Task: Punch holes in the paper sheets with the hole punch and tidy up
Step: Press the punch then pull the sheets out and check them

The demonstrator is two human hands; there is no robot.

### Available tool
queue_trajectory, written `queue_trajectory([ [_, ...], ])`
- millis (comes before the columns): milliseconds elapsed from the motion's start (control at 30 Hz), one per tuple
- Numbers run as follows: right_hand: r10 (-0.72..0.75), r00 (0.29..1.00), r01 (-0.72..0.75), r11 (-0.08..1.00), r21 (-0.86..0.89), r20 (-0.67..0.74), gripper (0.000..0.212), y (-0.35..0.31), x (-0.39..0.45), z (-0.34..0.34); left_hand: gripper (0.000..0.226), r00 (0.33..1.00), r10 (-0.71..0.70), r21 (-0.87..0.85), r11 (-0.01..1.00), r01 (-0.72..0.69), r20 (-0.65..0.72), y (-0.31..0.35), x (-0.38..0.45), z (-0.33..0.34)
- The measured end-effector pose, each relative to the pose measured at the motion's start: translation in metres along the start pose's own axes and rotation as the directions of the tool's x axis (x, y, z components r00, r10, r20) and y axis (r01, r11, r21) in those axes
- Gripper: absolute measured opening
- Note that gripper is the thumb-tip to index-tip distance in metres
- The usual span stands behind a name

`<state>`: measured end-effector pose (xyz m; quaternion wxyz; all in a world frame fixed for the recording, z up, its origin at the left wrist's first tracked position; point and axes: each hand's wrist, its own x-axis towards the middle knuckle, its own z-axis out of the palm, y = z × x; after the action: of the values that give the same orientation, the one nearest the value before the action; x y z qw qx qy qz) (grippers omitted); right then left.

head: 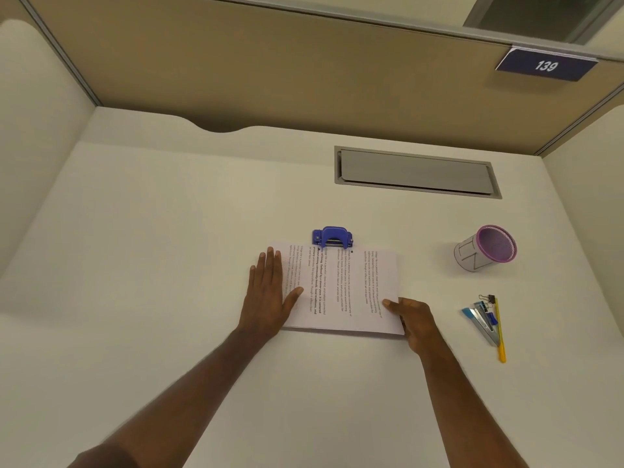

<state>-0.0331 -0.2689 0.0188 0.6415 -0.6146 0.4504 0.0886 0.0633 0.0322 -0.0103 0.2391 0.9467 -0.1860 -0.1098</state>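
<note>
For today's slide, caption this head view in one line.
Left hand flattens printed paper sheets under a blue hole punch; right hand pinches their corner.

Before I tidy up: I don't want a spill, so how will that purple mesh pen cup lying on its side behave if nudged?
The purple mesh pen cup lies on its side on the smooth white desk, so it would probably roll. Its open mesh suggests it is light and easily shoved.

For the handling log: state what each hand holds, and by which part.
Right hand pinches the paper sheets at their near right corner. Left hand lies flat on their left edge, gripping nothing.
</note>
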Motion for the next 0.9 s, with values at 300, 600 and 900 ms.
queue_trajectory([
  [300,-0.016,0.999,0.016,1.0,0.025,0.027,0.017,0.008,-0.024,-0.018,0.065,0.973,0.041,-0.182,0.98,-0.083,-0.225,-0.008,0.009,-0.045],
  [600,-0.421,0.906,0.406,0.841,-0.358,0.038,0.008,-0.094,-0.075,-0.04,0.064,0.976,0.217,-0.564,0.809,-0.169,0.02,0.054,0.052,-0.112],
  [900,-0.681,0.646,0.656,0.266,-0.706,0.345,0.011,-0.201,-0.156,-0.009,0.032,0.96,0.278,-0.704,0.681,-0.201,-0.004,0.105,0.044,-0.136],
])
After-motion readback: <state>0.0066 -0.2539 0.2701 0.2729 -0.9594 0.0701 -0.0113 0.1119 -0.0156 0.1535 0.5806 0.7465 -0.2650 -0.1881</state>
